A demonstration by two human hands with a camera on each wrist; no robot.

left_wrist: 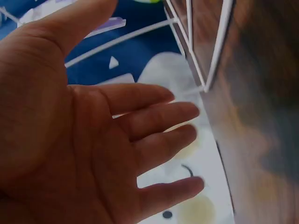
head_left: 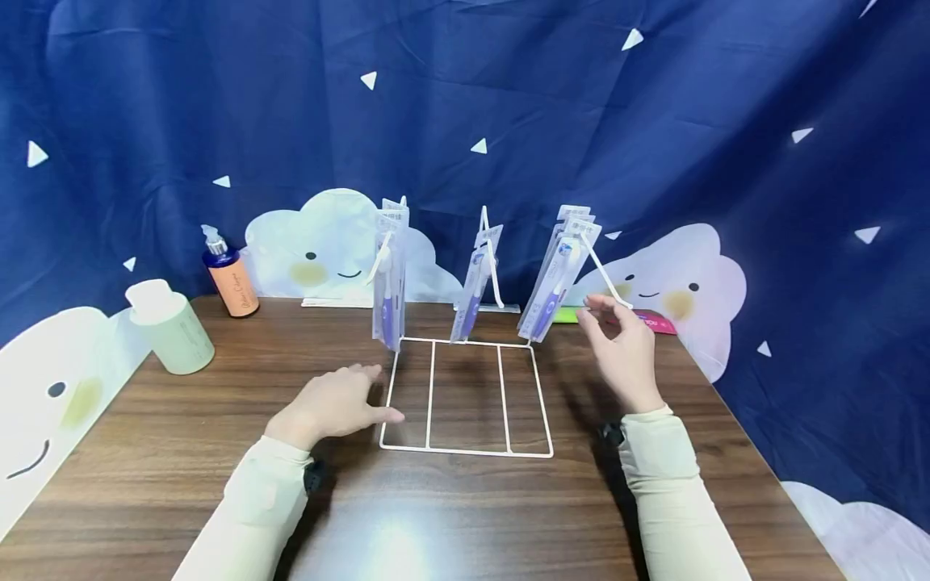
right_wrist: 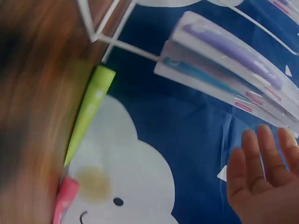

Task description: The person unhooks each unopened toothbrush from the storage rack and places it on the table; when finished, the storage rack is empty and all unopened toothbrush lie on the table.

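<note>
Both hands are hanging loose, grips released: left hand (head_left: 336, 405) resting by the white wire rack (head_left: 467, 399) on the tabletop (head_left: 182, 452), right hand (head_left: 620, 349) hovering near its packaged purple toothbrushes (head_left: 555, 278).

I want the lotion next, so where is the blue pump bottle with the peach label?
In the head view the pump bottle stands at the table's far left, against the curtain, just behind the pale green bottle.
</note>
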